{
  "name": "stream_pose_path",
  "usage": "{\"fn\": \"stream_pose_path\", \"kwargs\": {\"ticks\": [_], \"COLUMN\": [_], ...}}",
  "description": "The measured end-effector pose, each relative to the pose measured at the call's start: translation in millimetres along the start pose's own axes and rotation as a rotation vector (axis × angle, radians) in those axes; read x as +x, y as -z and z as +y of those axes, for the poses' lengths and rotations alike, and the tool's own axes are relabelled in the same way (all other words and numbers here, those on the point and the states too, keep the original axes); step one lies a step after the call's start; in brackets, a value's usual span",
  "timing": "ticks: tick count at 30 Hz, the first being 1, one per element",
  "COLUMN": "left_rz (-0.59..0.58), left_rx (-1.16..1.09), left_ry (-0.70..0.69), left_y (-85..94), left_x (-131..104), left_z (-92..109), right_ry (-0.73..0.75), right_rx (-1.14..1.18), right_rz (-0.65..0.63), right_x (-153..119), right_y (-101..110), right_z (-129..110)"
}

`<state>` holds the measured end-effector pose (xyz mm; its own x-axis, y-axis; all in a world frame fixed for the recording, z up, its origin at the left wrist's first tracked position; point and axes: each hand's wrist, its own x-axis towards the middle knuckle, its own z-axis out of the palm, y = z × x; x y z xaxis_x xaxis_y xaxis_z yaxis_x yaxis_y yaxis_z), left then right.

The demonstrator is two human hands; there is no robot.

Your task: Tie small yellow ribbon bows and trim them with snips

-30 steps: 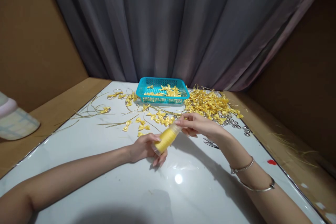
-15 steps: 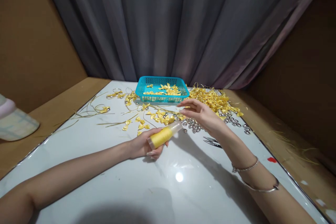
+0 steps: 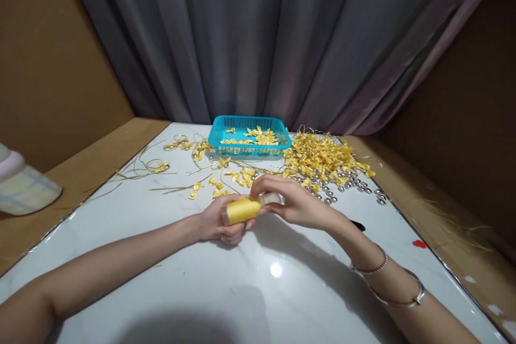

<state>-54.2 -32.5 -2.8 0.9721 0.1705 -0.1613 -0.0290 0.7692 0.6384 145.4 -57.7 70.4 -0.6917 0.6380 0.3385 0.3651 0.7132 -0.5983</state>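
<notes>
A spool of yellow thread (image 3: 243, 210) on a clear plastic core is held over the middle of the white table. My left hand (image 3: 220, 220) wraps round its lower end. At the upper end, the fingers of my right hand (image 3: 288, 200) pinch the spool where the yellow thread meets the clear core; whether a thread end lies between them is too small to see. Behind the hands lie several yellow ribbon bows (image 3: 244, 176) and gold cords (image 3: 165, 189). Small silver bells or beads (image 3: 328, 193) are scattered beyond my right hand.
A turquoise basket (image 3: 250, 151) with yellow bows stands at the back, before a grey curtain (image 3: 242, 37). Right of it is a heap of yellow bows (image 3: 322, 156). The snips (image 3: 358, 225) are mostly hidden by my right forearm. A plaid container (image 3: 28, 188) stands at far left.
My right hand has come down and left, from apart in the air to closed on the spool's upper end. The spool has tipped slightly flatter in my left hand.
</notes>
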Motion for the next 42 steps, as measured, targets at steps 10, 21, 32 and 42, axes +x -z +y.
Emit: {"fn": "stream_pose_path", "kwargs": {"ticks": [10,21,32,42], "left_rz": [0.018,0.020,0.001,0.005], "left_rx": [-0.034,-0.048,0.012,0.018], "left_ry": [0.028,0.051,0.142,0.135], "left_y": [0.2,-0.2,0.1,2.8], "left_x": [0,-1,0,1], "left_z": [1,2,4,2], "right_ry": [0.012,0.024,0.091,0.087], "right_rx": [0.014,0.013,-0.039,0.009], "right_rz": [0.019,0.051,0.082,0.111], "right_x": [2,1,2,3], "right_y": [-4,4,-7,-7], "right_z": [-1,-1,1,1]}}
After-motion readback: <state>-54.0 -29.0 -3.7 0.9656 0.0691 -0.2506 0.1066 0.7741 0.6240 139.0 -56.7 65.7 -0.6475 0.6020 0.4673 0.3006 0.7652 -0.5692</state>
